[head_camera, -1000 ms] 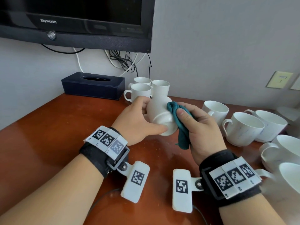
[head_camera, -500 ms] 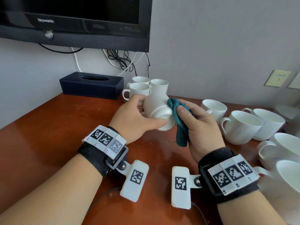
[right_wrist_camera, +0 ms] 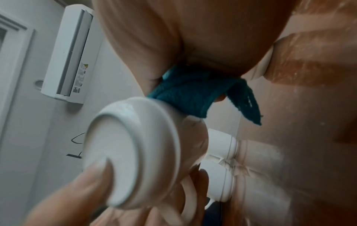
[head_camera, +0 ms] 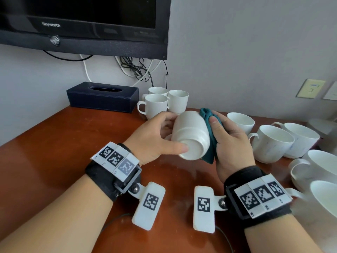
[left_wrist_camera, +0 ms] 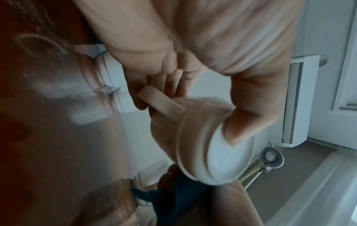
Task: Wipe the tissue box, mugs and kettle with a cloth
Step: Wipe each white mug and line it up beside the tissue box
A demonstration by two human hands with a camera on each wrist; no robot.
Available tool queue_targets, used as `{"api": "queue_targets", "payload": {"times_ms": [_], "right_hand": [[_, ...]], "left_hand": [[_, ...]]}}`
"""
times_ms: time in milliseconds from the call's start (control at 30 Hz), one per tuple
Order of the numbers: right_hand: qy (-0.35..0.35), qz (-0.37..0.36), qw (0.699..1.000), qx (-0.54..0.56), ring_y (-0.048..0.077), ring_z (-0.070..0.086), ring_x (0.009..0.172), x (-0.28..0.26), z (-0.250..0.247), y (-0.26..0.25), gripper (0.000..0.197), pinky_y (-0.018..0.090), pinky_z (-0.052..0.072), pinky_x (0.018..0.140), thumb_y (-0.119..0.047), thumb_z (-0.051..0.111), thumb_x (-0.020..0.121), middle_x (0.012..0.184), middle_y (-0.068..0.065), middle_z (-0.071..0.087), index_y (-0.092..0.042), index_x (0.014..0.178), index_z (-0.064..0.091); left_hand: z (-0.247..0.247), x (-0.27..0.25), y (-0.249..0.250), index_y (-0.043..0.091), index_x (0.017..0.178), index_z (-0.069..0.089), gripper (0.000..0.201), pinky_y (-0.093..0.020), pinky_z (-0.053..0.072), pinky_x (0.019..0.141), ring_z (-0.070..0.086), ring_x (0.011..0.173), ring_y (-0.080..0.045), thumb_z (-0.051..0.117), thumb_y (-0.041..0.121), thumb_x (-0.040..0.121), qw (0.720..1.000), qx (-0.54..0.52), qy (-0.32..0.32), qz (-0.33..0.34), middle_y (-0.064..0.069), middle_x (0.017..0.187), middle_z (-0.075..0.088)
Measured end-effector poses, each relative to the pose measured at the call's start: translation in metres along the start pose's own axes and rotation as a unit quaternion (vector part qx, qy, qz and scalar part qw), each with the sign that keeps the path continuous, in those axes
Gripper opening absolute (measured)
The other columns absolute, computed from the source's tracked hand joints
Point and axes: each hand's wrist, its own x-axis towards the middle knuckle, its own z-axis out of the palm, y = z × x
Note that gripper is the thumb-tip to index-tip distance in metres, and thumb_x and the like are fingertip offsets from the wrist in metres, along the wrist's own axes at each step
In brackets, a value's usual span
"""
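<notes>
At centre frame, the left hand [head_camera: 152, 136] grips a white mug [head_camera: 191, 135] tipped sideways, thumb on its base, probably exposing its wall. The right hand [head_camera: 229, 141] pinches a teal cloth [head_camera: 209, 125] against that wall.

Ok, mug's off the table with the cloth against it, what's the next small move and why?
Probably turn the mug a little in the left hand so an unwiped part of the wall meets the teal cloth. The right hand presses the cloth only against the mug's right flank, while the left thumb sits on the base, which faces the camera. The side under the left grip looks untouched.
</notes>
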Motion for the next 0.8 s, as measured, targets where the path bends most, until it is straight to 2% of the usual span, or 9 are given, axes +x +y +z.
{"api": "queue_targets", "payload": {"times_ms": [67, 200, 267, 367, 433, 567, 667, 733, 800], "right_hand": [[-0.029, 0.008, 0.999, 0.014, 0.022, 0.073, 0.105, -0.002, 0.001, -0.002, 0.023, 0.04, 0.057, 0.094, -0.015, 0.058, 0.104, 0.115, 0.007, 0.077, -0.016, 0.12, 0.074], [-0.096, 0.009, 0.995, 0.021, 0.029, 0.068, 0.12, -0.006, 0.003, -0.001, 0.028, 0.045, 0.051, 0.107, -0.014, 0.062, 0.099, 0.123, 0.011, 0.075, -0.011, 0.124, 0.074], [-0.107, 0.004, 0.994, 0.006, 0.031, 0.067, 0.122, -0.006, 0.002, 0.0, 0.027, 0.047, 0.049, 0.109, -0.012, 0.064, 0.098, 0.124, 0.011, 0.074, -0.011, 0.124, 0.074], [-0.105, -0.003, 0.994, -0.003, 0.034, 0.068, 0.119, -0.007, 0.002, 0.001, 0.026, 0.05, 0.052, 0.106, -0.014, 0.066, 0.099, 0.123, 0.012, 0.074, -0.01, 0.124, 0.074], [-0.083, 0.0, 0.997, 0.006, 0.033, 0.07, 0.111, -0.006, 0.003, 0.0, 0.025, 0.05, 0.054, 0.1, -0.016, 0.065, 0.1, 0.12, 0.013, 0.075, -0.011, 0.122, 0.074], [-0.013, 0.021, 0.999, 0.047, 0.028, 0.071, 0.106, -0.001, 0.001, -0.002, 0.024, 0.055, 0.055, 0.101, -0.017, 0.059, 0.104, 0.119, 0.011, 0.076, -0.012, 0.124, 0.072], [-0.006, 0.051, 0.995, 0.08, 0.034, 0.069, 0.111, -0.002, 0.001, -0.001, 0.026, 0.067, 0.049, 0.104, -0.023, 0.056, 0.106, 0.124, 0.015, 0.073, -0.016, 0.126, 0.07], [-0.009, 0.068, 0.993, 0.098, 0.035, 0.067, 0.109, -0.003, 0.003, -0.001, 0.027, 0.07, 0.046, 0.103, -0.024, 0.054, 0.107, 0.125, 0.017, 0.072, -0.016, 0.127, 0.07], [-0.02, 0.074, 0.991, 0.109, 0.032, 0.068, 0.108, -0.004, 0.003, -0.003, 0.027, 0.065, 0.048, 0.103, -0.023, 0.054, 0.107, 0.125, 0.017, 0.072, -0.015, 0.127, 0.07]], "left_hand": [[0.001, 0.001, -0.001, 0.028, 0.134, 0.054, 0.089, -0.032, 0.056, 0.1, 0.069, 0.115, -0.007, 0.092, 0.043, 0.055, 0.999, 0.001, 0.037, -0.001, 0.007, 0.128, 0.068], [-0.002, 0.004, -0.005, 0.028, 0.126, 0.058, 0.074, -0.036, 0.059, 0.099, 0.071, 0.107, -0.004, 0.098, 0.032, 0.063, 0.994, 0.002, 0.112, -0.008, 0.009, 0.119, 0.071], [-0.003, 0.004, -0.006, 0.03, 0.123, 0.058, 0.076, -0.038, 0.059, 0.098, 0.072, 0.104, -0.003, 0.095, 0.041, 0.058, 0.992, 0.021, 0.122, -0.01, 0.011, 0.116, 0.072], [-0.003, 0.003, -0.003, 0.033, 0.126, 0.055, 0.074, -0.035, 0.059, 0.099, 0.07, 0.106, 0.002, 0.096, 0.035, 0.064, 0.994, 0.07, 0.087, -0.009, 0.016, 0.12, 0.068], [-0.003, 0.002, 0.0, 0.03, 0.133, 0.053, 0.082, -0.035, 0.057, 0.101, 0.068, 0.112, 0.0, 0.097, 0.034, 0.063, 0.997, 0.068, 0.047, 0.002, 0.014, 0.125, 0.067], [0.001, -0.001, 0.001, 0.023, 0.137, 0.053, 0.092, -0.034, 0.055, 0.101, 0.068, 0.117, -0.009, 0.09, 0.04, 0.055, 1.0, -0.013, 0.008, 0.011, 0.006, 0.129, 0.068], [0.004, -0.003, 0.002, 0.02, 0.135, 0.055, 0.089, -0.037, 0.056, 0.099, 0.069, 0.113, -0.015, 0.088, 0.037, 0.054, 0.996, -0.086, 0.013, 0.002, -0.001, 0.124, 0.07], [0.005, -0.003, 0.002, 0.019, 0.134, 0.055, 0.086, -0.041, 0.056, 0.092, 0.068, 0.108, -0.021, 0.086, 0.035, 0.056, 0.99, -0.143, 0.013, -0.009, -0.005, 0.121, 0.069], [0.005, -0.002, 0.004, 0.022, 0.135, 0.053, 0.084, -0.038, 0.057, 0.079, 0.067, 0.101, -0.02, 0.084, 0.035, 0.058, 0.987, -0.162, -0.001, -0.008, -0.006, 0.118, 0.066]]}}
